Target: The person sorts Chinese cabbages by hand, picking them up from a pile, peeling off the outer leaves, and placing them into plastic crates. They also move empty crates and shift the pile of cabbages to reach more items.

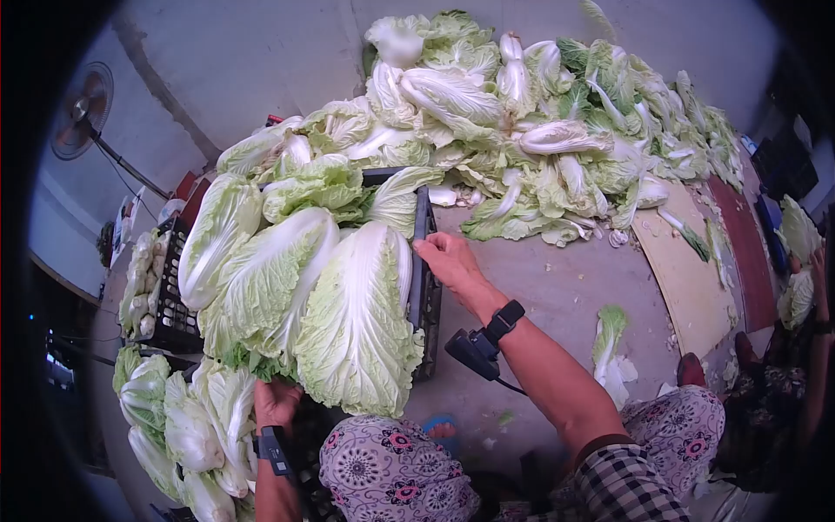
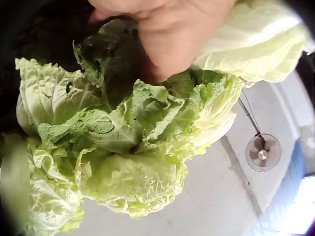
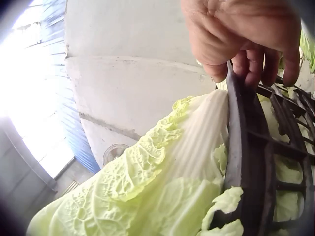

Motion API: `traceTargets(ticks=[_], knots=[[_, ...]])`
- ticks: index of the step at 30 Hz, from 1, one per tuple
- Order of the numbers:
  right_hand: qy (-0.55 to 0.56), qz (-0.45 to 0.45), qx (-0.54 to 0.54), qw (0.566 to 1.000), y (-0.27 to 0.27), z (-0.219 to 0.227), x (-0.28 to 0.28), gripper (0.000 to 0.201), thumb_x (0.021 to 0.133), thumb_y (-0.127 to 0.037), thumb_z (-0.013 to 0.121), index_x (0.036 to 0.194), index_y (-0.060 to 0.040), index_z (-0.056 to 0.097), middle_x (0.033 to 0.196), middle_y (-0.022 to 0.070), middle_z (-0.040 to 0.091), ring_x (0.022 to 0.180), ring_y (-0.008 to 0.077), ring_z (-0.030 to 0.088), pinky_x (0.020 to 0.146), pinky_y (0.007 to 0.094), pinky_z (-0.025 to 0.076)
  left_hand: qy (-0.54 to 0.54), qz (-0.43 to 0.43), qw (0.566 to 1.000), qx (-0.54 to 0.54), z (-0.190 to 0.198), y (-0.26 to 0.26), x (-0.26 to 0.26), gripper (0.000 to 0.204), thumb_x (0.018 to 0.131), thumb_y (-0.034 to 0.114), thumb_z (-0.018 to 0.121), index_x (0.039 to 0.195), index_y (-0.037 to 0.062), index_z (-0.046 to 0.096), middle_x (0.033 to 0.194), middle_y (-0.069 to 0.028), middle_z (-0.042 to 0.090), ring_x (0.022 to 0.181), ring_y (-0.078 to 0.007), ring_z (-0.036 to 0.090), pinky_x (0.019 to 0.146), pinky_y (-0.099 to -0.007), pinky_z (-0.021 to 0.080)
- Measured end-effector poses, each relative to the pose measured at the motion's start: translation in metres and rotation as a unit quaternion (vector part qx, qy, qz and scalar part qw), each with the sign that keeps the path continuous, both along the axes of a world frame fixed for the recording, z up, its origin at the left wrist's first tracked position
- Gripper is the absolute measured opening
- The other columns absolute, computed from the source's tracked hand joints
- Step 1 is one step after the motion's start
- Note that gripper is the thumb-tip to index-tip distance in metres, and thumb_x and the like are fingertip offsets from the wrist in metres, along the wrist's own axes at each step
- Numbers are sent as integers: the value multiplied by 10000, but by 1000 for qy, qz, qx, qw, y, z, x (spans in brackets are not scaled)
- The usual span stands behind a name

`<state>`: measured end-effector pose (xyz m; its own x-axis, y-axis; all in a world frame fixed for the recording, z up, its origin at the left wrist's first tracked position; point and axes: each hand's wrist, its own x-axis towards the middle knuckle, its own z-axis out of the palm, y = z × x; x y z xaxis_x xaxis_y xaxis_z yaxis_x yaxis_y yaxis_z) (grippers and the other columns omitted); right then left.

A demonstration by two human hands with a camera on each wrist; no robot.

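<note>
So we've got our right hand (image 1: 445,257) hooked over the top rim of the black plastic crate (image 1: 424,287), fingers (image 3: 256,64) curled down inside the lattice and thumb on the outside, so that grip is closed tight on the crate edge. The crate sits on the concrete floor (image 1: 539,296) right in front of our knees and it's stuffed past the brim with napa cabbages (image 1: 357,322), big pale heads lying lengthwise with the leafy ends spilling over the near side. One cabbage presses right up against the rim where our right fingers are, which the right wrist view shows pretty clearly. Our left hand (image 1: 277,402) is down at the near end of the crate, tucked under the frilly leaf tips; from the left wrist view the hand (image 2: 167,34) is pushed in among the dark green outer leaves, but we honestly can't tell whether it's gripping the crate or just leaves, since the fingers are buried. A second crate (image 1: 174,304) with more cabbage sits just to the left, loose heads (image 1: 187,426) lie by our left knee, and a huge heap of cabbages (image 1: 539,130) is piled farther back, well apart from the crate. A standing fan (image 1: 83,109) is off at the far left.
</note>
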<state>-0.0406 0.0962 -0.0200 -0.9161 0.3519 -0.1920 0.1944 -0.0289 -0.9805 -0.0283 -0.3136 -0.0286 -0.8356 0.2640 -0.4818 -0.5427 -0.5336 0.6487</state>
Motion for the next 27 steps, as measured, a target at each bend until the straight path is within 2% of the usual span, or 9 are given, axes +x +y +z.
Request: traceTargets(ticks=[3,5,7,9,11,13,17,20,27], knots=[[76,-44,-17,996,-14,-6,9,401,765,-296,629,998,28,601,871,142,656,766,223,623,731,336,487,36,-36,998,-40,4,-13,-3,474,876,327,536,1265,66,464,1312,-113,488,1204,-303,447,1009,-516,337],[71,-86,11,994,-23,-6,17,396,770,-294,622,1001,27,594,903,140,651,797,230,626,753,345,487,29,-33,997,-64,3,-25,-2,475,875,326,540,1264,64,465,1301,-114,494,1194,-301,454,1000,-511,345],[68,-91,-12,993,-21,-4,14,393,770,-292,624,1009,18,588,928,139,643,819,232,620,764,339,482,20,-31,995,-88,7,-36,-2,476,874,326,544,1263,62,465,1290,-115,499,1184,-299,461,991,-506,354],[47,-92,-120,987,-14,-4,3,402,759,-293,636,998,26,586,932,150,638,839,240,615,778,337,476,14,-34,994,-106,7,-36,-5,477,873,325,548,1262,60,465,1279,-116,505,1174,-298,468,982,-501,363],[56,-108,-135,983,-14,-12,-13,462,746,-303,648,1041,41,558,983,167,625,883,267,609,804,361,470,12,-33,992,-124,11,-40,-8,479,873,325,552,1261,58,466,1268,-117,511,1164,-296,475,973,-496,371],[42,-129,19,991,-18,0,-17,600,757,-319,623,1210,18,420,1088,207,585,982,360,584,867,431,447,7,-33,990,-139,15,-44,-8,480,872,324,556,1260,56,466,1257,-119,516,1154,-294,482,964,-491,380],[-27,-121,20,992,-12,8,-37,501,766,-264,586,1170,-51,379,1051,241,585,952,412,584,847,462,446,-1,-31,986,-166,17,-43,-11,482,870,323,564,1257,52,467,1236,-121,528,1134,-291,496,946,-481,397],[30,-121,-9,992,-16,-2,-45,502,742,-113,542,1187,-48,319,1015,290,567,951,449,567,854,485,429,-9,-34,983,-180,21,-39,-11,484,869,322,570,1256,49,467,1219,-123,536,1119,-288,507,933,-474,410],[23,-112,-12,993,-5,-1,-44,477,716,-43,552,1147,-8,351,972,263,592,935,415,585,836,426,441,-36,-49,978,-198,25,-11,-2,489,866,320,585,1252,43,469,1181,-127,556,1084,-282,532,902,-456,441]])
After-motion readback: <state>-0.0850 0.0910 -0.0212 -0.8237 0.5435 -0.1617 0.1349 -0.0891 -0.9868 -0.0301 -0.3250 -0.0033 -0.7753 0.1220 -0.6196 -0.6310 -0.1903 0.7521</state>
